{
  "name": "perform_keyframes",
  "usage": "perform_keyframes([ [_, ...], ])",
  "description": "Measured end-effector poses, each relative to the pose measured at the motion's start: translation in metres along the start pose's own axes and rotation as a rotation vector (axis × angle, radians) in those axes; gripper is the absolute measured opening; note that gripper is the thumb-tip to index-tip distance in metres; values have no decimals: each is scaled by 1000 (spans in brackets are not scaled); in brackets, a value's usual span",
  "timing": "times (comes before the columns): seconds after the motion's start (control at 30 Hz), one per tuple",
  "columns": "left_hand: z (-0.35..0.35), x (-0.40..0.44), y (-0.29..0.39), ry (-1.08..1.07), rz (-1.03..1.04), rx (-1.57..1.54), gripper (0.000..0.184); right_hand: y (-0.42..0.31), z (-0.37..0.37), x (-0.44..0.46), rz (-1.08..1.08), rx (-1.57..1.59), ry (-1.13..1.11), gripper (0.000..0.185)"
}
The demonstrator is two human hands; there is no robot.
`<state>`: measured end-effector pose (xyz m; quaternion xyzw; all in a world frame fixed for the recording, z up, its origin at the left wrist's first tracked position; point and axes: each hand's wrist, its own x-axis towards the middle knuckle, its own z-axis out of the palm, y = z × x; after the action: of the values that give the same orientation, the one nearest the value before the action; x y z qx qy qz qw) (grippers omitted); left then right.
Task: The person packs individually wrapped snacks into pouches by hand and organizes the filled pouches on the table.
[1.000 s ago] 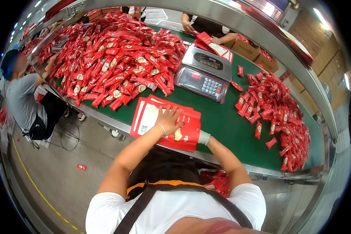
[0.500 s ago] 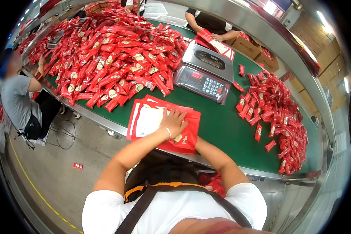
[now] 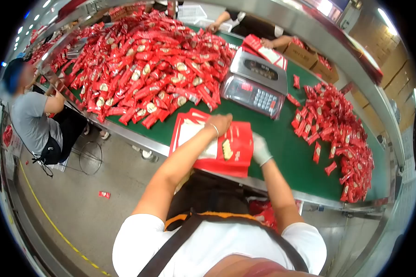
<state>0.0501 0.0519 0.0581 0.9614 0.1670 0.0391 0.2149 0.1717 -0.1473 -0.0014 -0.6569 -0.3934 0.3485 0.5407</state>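
Several flat red packaging bags [image 3: 238,161] lie in a loose stack at the near edge of the green table, some showing a pale label panel. My left hand [image 3: 221,123], bare with a band at the wrist, has its fingers curled together at the upper edge of the top bag. My right hand [image 3: 260,150], in a whitish glove, is at the bag's right edge. It is blurred, and its fingers are partly hidden there. A digital scale [image 3: 252,94] stands just beyond the bags.
A large heap of red wrapped snack packets [image 3: 148,64] covers the left; a smaller heap [image 3: 335,134] lies right. Across the table, a person's hand [image 3: 268,43] is beside more red bags [image 3: 259,46]. Another person [image 3: 34,115] sits left. Cardboard boxes [image 3: 302,54] stand behind.
My left hand has gone from lying spread on the bags to curled fingers at the upper edge. My right hand has come out from beneath them to the right edge. The view has shifted.
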Motion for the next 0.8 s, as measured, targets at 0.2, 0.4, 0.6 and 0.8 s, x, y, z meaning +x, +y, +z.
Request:
perform_keyframes([
  [0.2,-20,-6,44,425,64,-29,10,-103,19,-7,75,346,-173,52],
  [0.4,-68,-50,45,999,238,-146,23,-98,-38,88,-69,286,351,20],
  [0.6,46,-120,19,639,127,-242,33,9,-171,250,-55,-594,869,46],
  [0.8,75,-129,17,428,77,-20,46,-57,-107,155,-44,887,626,59],
])
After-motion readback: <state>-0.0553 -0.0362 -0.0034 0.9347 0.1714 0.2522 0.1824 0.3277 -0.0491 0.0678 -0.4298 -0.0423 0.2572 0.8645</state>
